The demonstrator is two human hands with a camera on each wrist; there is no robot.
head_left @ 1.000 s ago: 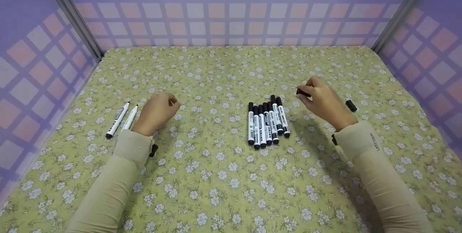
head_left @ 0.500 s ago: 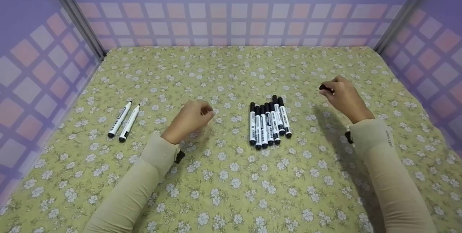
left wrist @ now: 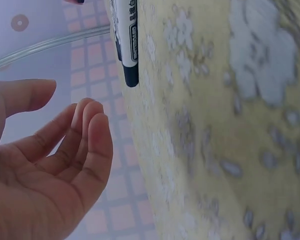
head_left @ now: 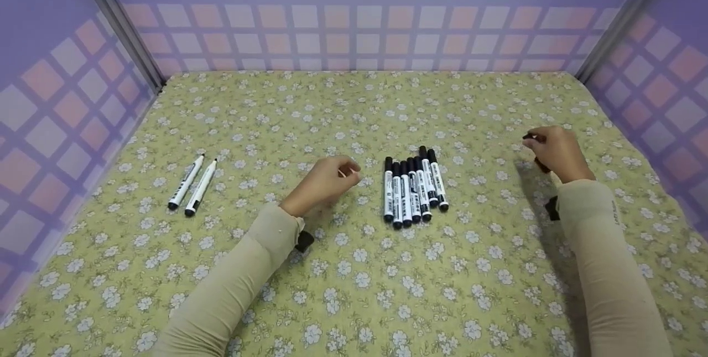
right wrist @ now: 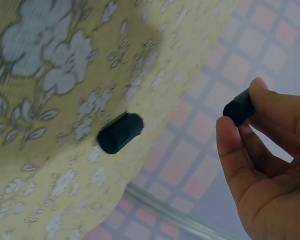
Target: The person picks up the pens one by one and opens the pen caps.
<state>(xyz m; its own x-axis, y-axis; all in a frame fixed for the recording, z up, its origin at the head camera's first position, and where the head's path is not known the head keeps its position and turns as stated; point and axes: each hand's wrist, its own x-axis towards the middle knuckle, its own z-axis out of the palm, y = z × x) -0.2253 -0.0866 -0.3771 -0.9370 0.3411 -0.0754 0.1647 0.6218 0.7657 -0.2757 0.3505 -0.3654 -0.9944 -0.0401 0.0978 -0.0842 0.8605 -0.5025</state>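
Note:
My right hand (head_left: pixel 560 152) pinches a black marker cap (right wrist: pixel 240 107) between thumb and fingertips, above the cloth on the right. Below it a second black cap (right wrist: pixel 121 133) lies on the cloth, partly covered by the hand in the head view. My left hand (head_left: pixel 327 182) hovers left of the marker group, fingers loosely bent and holding nothing; the left wrist view shows its palm bare (left wrist: pixel 50 185). Several capped whiteboard markers (head_left: pixel 412 191) lie side by side just right of it. Two uncapped markers (head_left: pixel 186 182) (head_left: pixel 201 188) lie at the left, tips pointing away.
A yellow-green floral cloth (head_left: pixel 354 290) covers the table. Purple walls with a pink and white check band (head_left: pixel 354 36) stand at the back and both sides. Grey metal posts (head_left: pixel 113 19) mark the back corners.
My left hand has moved right, from beside the two uncapped markers to near the capped group. My right hand has moved right with its cap, over the cap on the cloth.

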